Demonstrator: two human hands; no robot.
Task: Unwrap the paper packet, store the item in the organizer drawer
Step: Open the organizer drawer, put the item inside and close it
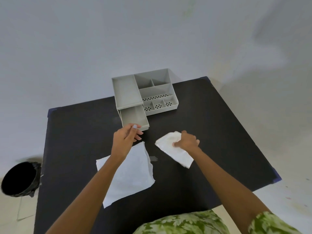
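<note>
A grey organizer (157, 88) stands at the far side of the black table (219, 132). Its lower-left drawer (133, 116) is pulled out and looks bare inside. My left hand (126, 138) hovers at the drawer's front edge with thumb and fingers drawn together; whether anything small is between them is hidden. My right hand (188, 141) rests curled on the far end of a folded white paper packet (172, 152), right of centre. An unfolded white paper sheet (133, 174) lies flat under my left forearm.
A black bin (18, 179) stands on the floor off the table's left edge. The organizer's open top compartments (158, 105) hold nothing I can see. A white wall rises behind the table.
</note>
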